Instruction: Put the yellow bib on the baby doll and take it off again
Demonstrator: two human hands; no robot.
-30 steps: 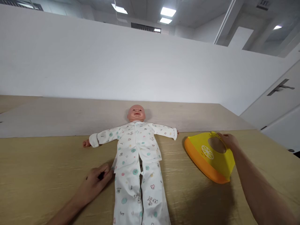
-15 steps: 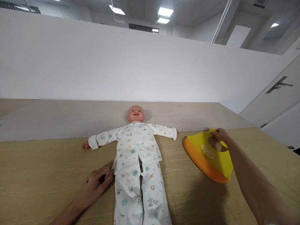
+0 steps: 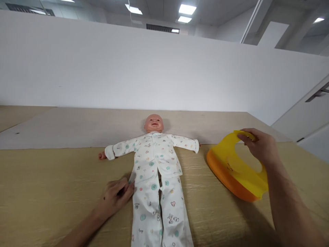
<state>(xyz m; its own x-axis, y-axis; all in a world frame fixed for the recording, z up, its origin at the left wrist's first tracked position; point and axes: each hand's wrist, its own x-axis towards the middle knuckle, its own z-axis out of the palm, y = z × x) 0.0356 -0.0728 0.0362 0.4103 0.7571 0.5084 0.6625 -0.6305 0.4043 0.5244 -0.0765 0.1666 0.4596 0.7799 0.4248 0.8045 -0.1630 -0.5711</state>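
Note:
A baby doll lies on its back with its arms spread. It wears a white, printed pajama top and matching pajama pants; the pants run out of view at the bottom. Beside the doll's hip, my left hand is closed, its fingertips pinching the side hem of the top. My right hand grips the neck strap of a yellow baby bib with an orange pocket, right of the doll. The bib is tilted, its strap end raised and its orange edge low over the table.
The doll's body rests on a tan table. Its head and arms are near a pale board strip. Behind rises a white partition with glass above it. A door with a handle stands far right.
My right hand has lifted the bib's strap end, so the bib tilts up more. My left hand stays at the doll's hip. The whole view has shifted slightly.

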